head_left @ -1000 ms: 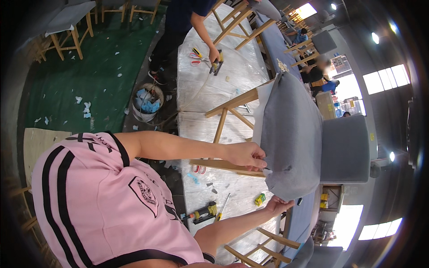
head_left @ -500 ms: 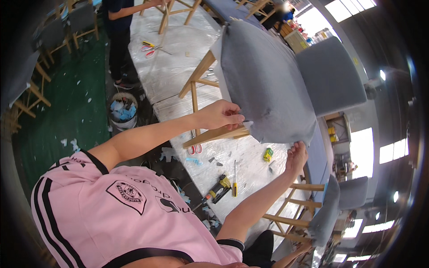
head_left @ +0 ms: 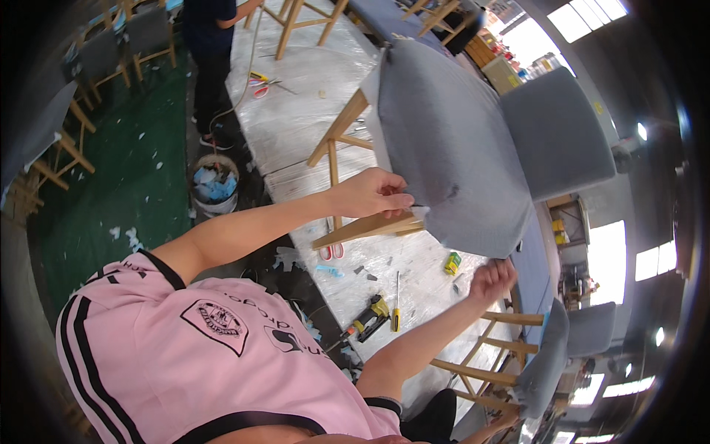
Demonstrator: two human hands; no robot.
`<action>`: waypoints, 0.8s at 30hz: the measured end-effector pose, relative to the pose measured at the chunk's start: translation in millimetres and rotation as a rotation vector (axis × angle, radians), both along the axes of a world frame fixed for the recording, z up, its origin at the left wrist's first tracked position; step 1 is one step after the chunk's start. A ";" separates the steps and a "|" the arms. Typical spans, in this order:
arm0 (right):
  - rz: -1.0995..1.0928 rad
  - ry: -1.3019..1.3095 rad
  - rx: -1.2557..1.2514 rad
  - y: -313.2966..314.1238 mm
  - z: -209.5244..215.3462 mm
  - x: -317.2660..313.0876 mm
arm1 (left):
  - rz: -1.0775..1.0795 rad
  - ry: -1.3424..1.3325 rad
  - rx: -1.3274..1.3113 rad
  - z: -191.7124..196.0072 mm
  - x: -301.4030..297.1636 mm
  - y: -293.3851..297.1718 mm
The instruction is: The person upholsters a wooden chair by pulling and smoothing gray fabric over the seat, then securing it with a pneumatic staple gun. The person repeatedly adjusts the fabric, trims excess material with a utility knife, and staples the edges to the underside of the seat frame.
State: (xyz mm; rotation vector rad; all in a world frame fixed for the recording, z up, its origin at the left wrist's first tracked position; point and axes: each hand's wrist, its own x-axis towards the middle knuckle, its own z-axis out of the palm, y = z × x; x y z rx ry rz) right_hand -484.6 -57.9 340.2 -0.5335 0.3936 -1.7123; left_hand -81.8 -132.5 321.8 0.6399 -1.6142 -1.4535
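A wooden-legged chair with a grey fabric seat [head_left: 451, 148] and a grey backrest [head_left: 555, 133] lies tipped on the worktable. My left hand [head_left: 373, 194] pinches the loose edge of the seat fabric beside a wooden leg [head_left: 362, 231]. White lining shows along that edge. At the seat's lower right corner, my right hand [head_left: 489, 285] is closed with curled fingers against the fabric edge; the fingertips are partly hidden. A dark small pucker marks the fabric between my hands.
On the plastic-covered table [head_left: 296, 140] lie a yellow staple gun [head_left: 370, 317], a screwdriver [head_left: 397, 303], red-handled scissors [head_left: 332, 252] and a small green-yellow box [head_left: 452, 263]. A scrap bucket [head_left: 215, 189] stands left. Another chair [head_left: 543, 362] is at right; a co-worker [head_left: 211, 59] stands beyond.
The view has shifted slightly, moving the scene right and down. My right hand's fingers have curled in more at the seat corner. My left hand keeps its pinch on the fabric.
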 end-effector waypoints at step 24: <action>0.038 0.130 -0.043 16.3 53.0 215.7 | 0.194 -0.090 -1.217 75.5 13.6 -34.9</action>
